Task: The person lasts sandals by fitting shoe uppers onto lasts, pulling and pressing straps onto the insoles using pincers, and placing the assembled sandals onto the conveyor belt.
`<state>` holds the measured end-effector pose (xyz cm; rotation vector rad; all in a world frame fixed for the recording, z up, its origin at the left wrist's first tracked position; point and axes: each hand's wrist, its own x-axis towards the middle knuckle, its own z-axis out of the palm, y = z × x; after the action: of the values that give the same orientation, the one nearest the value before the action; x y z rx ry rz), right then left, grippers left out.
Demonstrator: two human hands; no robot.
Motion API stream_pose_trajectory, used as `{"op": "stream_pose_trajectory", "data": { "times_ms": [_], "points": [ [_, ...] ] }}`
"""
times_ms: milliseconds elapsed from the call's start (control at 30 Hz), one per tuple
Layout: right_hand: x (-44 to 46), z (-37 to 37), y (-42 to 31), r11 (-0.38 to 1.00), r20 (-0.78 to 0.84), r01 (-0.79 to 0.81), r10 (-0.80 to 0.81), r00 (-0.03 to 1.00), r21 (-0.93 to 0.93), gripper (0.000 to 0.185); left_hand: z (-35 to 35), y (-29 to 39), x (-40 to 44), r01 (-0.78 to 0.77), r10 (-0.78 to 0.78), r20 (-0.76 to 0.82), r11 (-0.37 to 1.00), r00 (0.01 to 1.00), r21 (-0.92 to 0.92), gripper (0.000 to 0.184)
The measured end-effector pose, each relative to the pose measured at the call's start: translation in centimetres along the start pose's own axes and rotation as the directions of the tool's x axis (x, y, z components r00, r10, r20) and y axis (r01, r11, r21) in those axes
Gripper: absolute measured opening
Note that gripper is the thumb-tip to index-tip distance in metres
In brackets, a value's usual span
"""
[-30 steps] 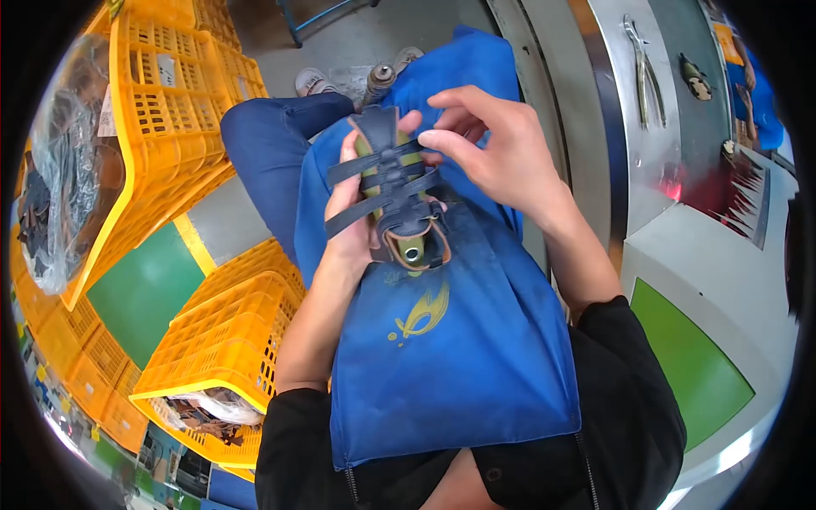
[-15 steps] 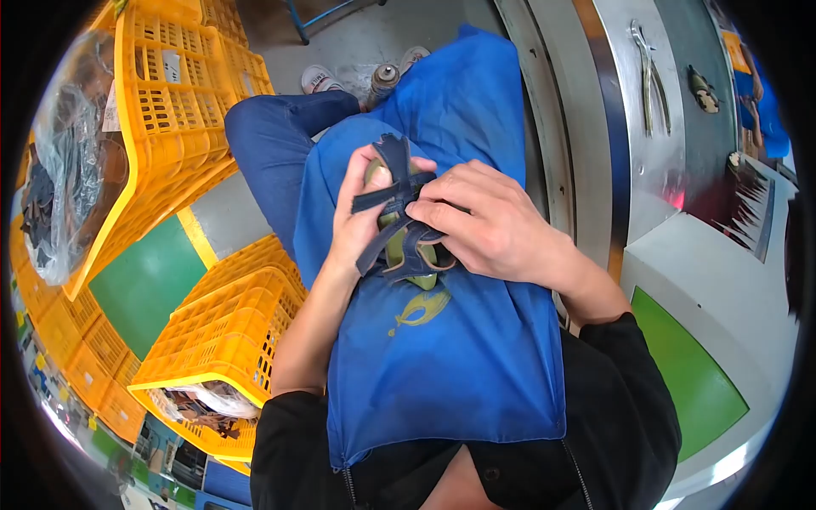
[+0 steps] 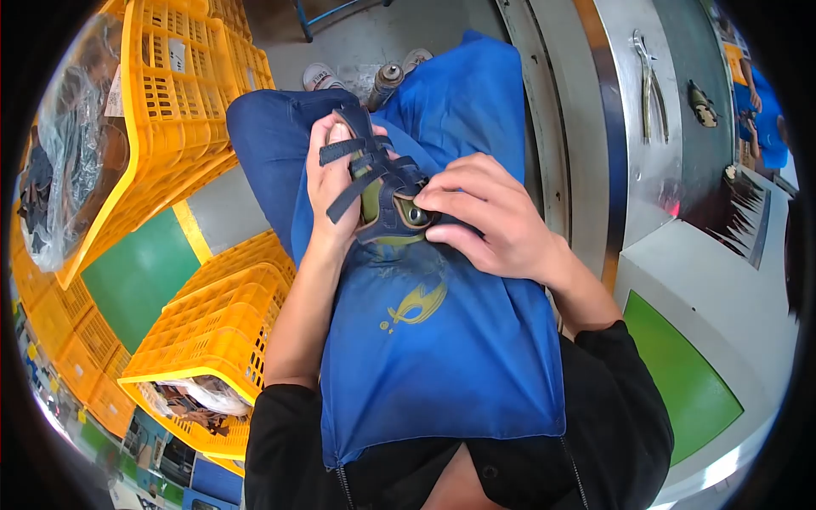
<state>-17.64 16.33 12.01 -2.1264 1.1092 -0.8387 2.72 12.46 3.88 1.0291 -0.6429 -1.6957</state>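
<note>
Navy straps (image 3: 374, 160) wrap a green shoe form (image 3: 371, 205) held between the left hand (image 3: 330, 189), curled around its far left part, and the right hand (image 3: 486, 214), pinching its near right edge, above a blue apron (image 3: 442, 374).

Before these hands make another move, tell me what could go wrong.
The navy strappy upper could be tugged askew on the green shoe last, since the right hand touches one edge. The free strap ends jut out by the left hand and might get pinned. Only hands seem to support the last, so a slip could drop it onto the blue apron.
</note>
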Motion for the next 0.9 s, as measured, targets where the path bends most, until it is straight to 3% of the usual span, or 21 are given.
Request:
{"op": "stream_pose_trajectory", "data": {
  "times_ms": [100,167,300,333,367,433,500,533,567,633,800,833,900],
  "points": [
    [0.0,0.2,0.9,0.997,0.064,0.036,-0.031,0.997,-0.066,0.024,0.2,0.4,0.9,-0.072,0.071,-0.021,0.997,0.997,-0.038,0.033],
    [0.2,0.2,1.0,1.000,0.145,0.013,-0.012,0.989,-0.004,0.019,0.2,1.0,1.4,-0.123,0.125,-0.098,0.992,0.987,0.028,0.031],
    [0.8,0.9,0.9,0.999,0.112,-0.015,0.012,0.994,0.031,0.018,-1.1,-0.5,2.7,-0.151,0.162,-0.263,0.987,0.951,0.061,0.028],
    [0.6,1.7,1.4,0.997,0.000,-0.069,0.069,0.998,0.044,0.017,-0.2,-0.6,2.9,-0.113,0.062,-0.379,0.987,0.923,-0.114,0.029],
    [0.4,2.5,2.0,0.991,-0.112,-0.118,0.124,0.986,0.061,0.015,0.1,-0.4,2.9,-0.121,0.069,-0.376,0.986,0.924,-0.117,0.029],
    [0.7,3.0,2.5,0.992,-0.165,-0.124,0.120,0.979,-0.015,0.025,0.6,-0.1,2.7,0.078,-0.192,-0.444,0.962,0.875,-0.260,0.029],
    [1.7,3.3,2.7,0.991,-0.306,-0.002,-0.040,0.951,-0.136,0.045,-0.6,-1.8,3.5,0.123,-0.278,-0.368,0.912,0.887,-0.392,0.023],
    [1.9,3.3,2.8,0.991,-0.305,0.003,-0.045,0.951,-0.136,0.045,0.0,-1.4,3.3,0.124,-0.290,-0.346,0.895,0.892,-0.429,0.022],
    [1.9,3.4,2.8,0.987,-0.292,0.002,-0.049,0.955,-0.160,0.057,-0.9,-2.1,3.3,0.148,-0.286,-0.261,0.884,0.922,-0.443,0.023],
    [2.0,3.6,3.2,0.978,-0.269,-0.002,-0.056,0.962,-0.209,0.079,0.5,-1.1,2.8,0.152,-0.292,-0.285,0.891,0.913,-0.428,0.024],
    [2.5,3.0,4.0,0.993,-0.274,-0.074,0.046,0.961,-0.092,0.074,1.1,-1.4,1.5,0.225,-0.321,-0.195,0.890,0.927,-0.396,0.037],
    [2.6,2.6,3.9,0.995,-0.237,-0.086,0.073,0.969,-0.044,0.073,1.0,-1.4,1.4,0.235,-0.318,-0.169,0.893,0.933,-0.383,0.051],
    [2.5,1.9,4.1,0.995,-0.198,-0.100,0.098,0.975,0.002,0.072,1.6,-0.8,0.8,0.255,-0.334,-0.215,0.911,0.918,-0.325,0.057]
  ]
}}
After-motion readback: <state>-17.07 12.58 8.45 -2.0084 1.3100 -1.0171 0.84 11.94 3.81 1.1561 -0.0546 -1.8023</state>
